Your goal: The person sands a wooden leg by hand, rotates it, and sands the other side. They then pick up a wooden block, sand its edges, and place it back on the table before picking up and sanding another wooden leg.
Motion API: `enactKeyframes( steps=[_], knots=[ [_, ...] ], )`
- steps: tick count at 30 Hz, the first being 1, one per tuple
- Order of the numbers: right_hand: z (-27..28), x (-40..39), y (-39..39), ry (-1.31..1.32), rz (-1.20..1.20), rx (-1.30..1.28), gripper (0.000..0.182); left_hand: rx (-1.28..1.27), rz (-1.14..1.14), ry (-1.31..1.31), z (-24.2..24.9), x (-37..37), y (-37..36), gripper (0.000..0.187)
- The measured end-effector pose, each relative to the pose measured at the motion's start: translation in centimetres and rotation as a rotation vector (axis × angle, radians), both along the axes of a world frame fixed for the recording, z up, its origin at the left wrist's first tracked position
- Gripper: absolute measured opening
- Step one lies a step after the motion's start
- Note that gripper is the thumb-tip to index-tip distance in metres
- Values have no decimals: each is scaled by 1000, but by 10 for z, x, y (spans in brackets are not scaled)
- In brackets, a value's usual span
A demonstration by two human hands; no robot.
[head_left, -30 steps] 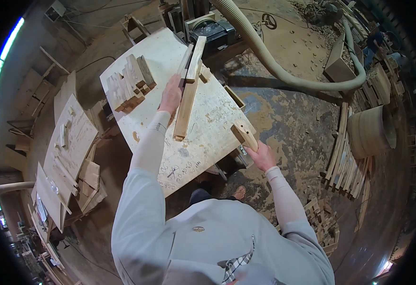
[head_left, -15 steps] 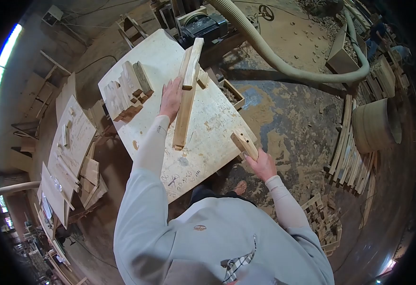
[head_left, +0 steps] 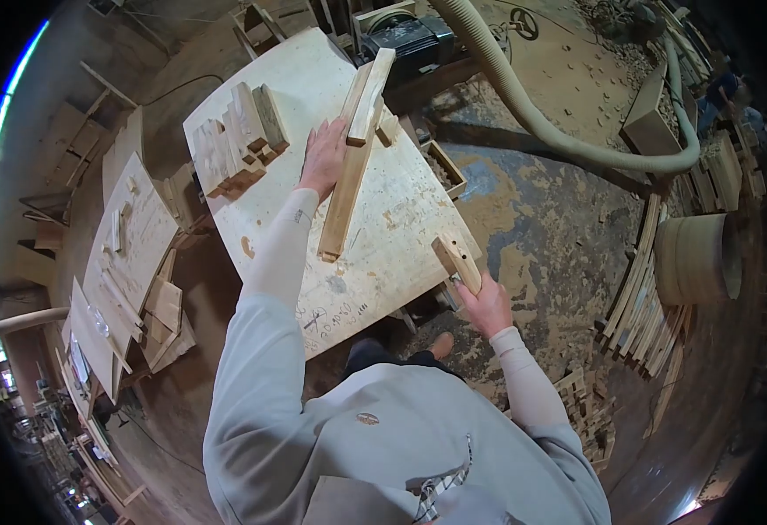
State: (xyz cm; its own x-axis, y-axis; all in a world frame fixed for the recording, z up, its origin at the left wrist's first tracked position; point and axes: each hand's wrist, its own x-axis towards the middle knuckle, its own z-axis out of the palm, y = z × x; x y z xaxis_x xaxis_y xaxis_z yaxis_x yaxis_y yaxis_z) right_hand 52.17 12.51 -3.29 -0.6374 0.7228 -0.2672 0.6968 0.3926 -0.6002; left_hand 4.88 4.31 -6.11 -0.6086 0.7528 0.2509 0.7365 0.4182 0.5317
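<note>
My left hand [head_left: 322, 159] lies with fingers stretched out at the left side of a long wooden strip [head_left: 345, 206] on the pale board tabletop [head_left: 392, 262]. A shorter, notched wooden piece [head_left: 370, 101] rests on top of the strip's far half. Beside it on the right sits a small wood block [head_left: 388, 129]. My right hand [head_left: 489, 306] is closed around the lower end of a short wooden piece with dark holes [head_left: 457, 261], held at the near right edge of the tabletop. To the left of my left hand stands a stack of cut wood pieces [head_left: 237, 144].
Beyond the tabletop is a machine with a dark motor [head_left: 408, 44], and a thick ribbed hose [head_left: 541, 127] curves to the right. Long wooden strips [head_left: 642, 306] lie on the floor beside a large drum [head_left: 697, 258]. Another board [head_left: 130, 236] with wood pieces stands left.
The view has shifted slightly. The holed wooden piece in my right hand has tipped a little more upright. My left hand stays beside the long strip.
</note>
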Motion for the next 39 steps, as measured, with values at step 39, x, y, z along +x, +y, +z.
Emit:
enactKeyframes(
  steps=[39],
  knots=[
    [23, 2, 2, 26, 3, -34, 58, 253, -16, 16, 30, 9, -14, 49]
  ],
)
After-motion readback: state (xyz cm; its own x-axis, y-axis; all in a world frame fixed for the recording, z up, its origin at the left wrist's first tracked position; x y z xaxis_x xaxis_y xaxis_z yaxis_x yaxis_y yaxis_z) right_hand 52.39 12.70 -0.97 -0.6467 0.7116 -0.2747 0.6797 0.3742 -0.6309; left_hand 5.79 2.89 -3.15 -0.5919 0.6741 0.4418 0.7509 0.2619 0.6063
